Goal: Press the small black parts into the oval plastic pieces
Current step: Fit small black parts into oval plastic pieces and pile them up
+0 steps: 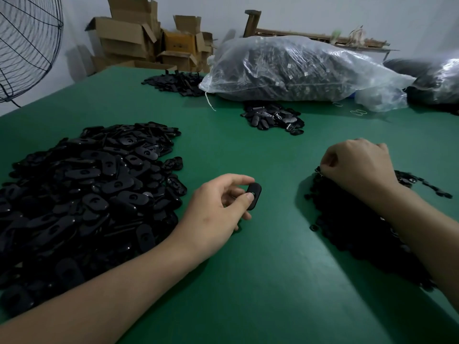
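- Left hand (pixel 218 207): rests on the green table (pixel 260 281) near the centre; thumb and forefinger pinch one oval plastic piece (pixel 253 196), the other fingers curl loosely beneath it.
- Oval plastic piece: black, held on edge just above the table, with its flat face towards the camera. A small round recess shows beside the thumb tip; it looks unfilled, though it is too small to be sure.
- Right hand (pixel 357 165): lies back-up on the far end of the heap of small black parts (pixel 347 224), fingers curled down into it. Whether they have a part between them cannot be told; the fingertips are hidden.
- Heap of small black parts: to the person's right, partly under the right forearm.
- Heap of oval pieces (pixel 87 189): large, to the left, just beside the left wrist.
- Small far heap (pixel 273 117): mixed black pieces in front of a clear plastic bag (pixel 298 70) stuffed with dark parts; whether these are finished ones cannot be told.
- Background: cardboard boxes (pixel 139 38) and a fan guard (pixel 27 45).
- Step in hand, as judged: fetching one small part while the oval waits ready.
- Next move calls for: lifting a single part clear of the heap, bringing both hands together, seating the part squarely over the recess, and pressing with a thumb while the left hand braces the oval.
- Risk, as judged: picking up two parts at once, or pressing one in askew.
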